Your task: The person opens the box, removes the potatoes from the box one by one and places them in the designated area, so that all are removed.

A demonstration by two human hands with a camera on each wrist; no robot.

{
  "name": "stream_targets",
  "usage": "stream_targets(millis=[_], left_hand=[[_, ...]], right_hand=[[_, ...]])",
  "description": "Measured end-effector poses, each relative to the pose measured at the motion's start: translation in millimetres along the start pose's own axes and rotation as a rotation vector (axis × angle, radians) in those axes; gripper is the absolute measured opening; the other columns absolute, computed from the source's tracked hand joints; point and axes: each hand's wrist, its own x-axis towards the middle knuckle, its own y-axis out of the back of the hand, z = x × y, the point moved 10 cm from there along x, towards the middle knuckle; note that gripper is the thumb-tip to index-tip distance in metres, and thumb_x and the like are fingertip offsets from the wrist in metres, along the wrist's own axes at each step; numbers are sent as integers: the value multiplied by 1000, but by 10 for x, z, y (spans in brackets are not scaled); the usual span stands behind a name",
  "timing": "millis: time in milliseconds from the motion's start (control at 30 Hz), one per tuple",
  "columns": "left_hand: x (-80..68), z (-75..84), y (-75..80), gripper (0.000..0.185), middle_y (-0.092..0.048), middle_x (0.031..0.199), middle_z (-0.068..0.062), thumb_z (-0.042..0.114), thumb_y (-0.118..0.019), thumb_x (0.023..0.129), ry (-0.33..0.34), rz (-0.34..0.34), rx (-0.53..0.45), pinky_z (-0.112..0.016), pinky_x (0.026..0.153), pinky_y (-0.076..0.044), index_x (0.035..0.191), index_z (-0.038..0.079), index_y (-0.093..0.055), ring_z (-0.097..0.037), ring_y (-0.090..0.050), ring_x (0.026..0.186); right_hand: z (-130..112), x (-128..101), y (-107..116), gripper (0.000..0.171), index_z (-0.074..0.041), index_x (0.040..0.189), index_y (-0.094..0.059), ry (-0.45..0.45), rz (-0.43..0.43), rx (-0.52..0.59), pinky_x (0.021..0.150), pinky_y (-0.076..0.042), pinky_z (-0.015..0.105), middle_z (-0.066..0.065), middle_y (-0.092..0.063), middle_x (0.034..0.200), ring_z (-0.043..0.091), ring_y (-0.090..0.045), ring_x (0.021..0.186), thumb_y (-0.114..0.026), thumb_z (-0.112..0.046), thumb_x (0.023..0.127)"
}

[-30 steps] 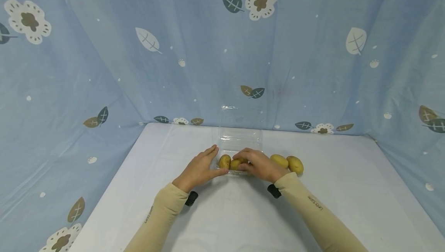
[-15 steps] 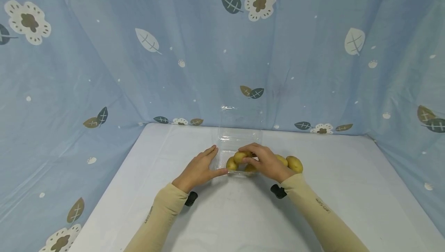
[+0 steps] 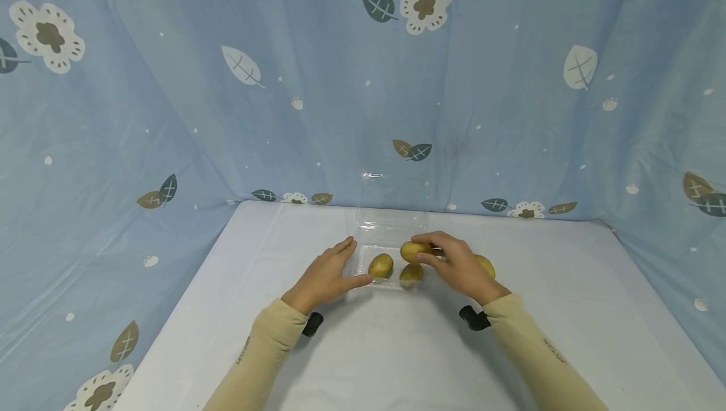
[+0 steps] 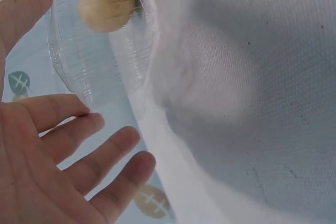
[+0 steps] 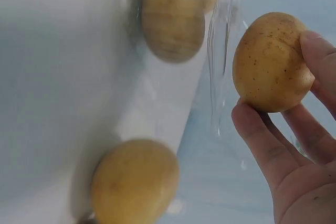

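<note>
Fingers [image 5: 273, 156] around potato [image 5: 270, 61]

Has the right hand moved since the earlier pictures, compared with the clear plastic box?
Yes. The right hand has shifted to the right, from over the front of the clear plastic box to its right edge, and now holds a potato.

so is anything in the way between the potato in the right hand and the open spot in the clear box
Nothing visible blocks it. The right hand pinches a potato just above the clear box, whose lid stands open at the back. Two potatoes already lie in the front part; the space behind them looks free.
</note>
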Motion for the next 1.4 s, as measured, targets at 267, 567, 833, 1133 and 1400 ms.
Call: stream_targets(millis=[267,567,833,1133,1400], left_hand=[[-17,-3,-9,96,-30,164,-9,63,-68,89,9,1,-6,-49,118,-31,155,1,-38,-33,-35,147],[-31,14,-6,94,-31,163,-11,59,-71,89,4,-1,-22,-50,117,-32,155,-1,-38,-35,-35,146],[-16,7,-6,95,-30,164,-9,62,-69,89,-1,1,1,-48,118,-31,155,1,-37,-33,-35,147],[-14,10,-3,96,-31,163,-10,63,-68,89,-10,9,0,-48,118,-31,155,1,-38,-33,-35,146],[-10,17,-1,95,-31,163,-10,62,-70,89,-13,9,5,-49,118,-32,155,0,-38,-34,-36,146]], right_hand=[[126,-238,315,39,-11,131,-66,-46,79,-18,91,-56,26,3,-67,122,20,-66,110,-74,-19,94],[327,-538,655,41,-10,134,-65,-79,196,-92,90,-52,16,5,-65,129,26,-65,113,-73,-18,95],[506,-779,933,43,-8,139,-61,-187,260,-128,87,-45,5,12,-63,133,35,-65,115,-67,-25,100],[701,-954,1141,46,-8,139,-60,-298,327,-194,84,-48,7,17,-63,133,41,-63,116,-64,-34,101],[880,-1107,1144,48,-2,138,-59,-358,335,-255,87,-54,49,24,-64,127,43,-63,113,-60,-36,103]])
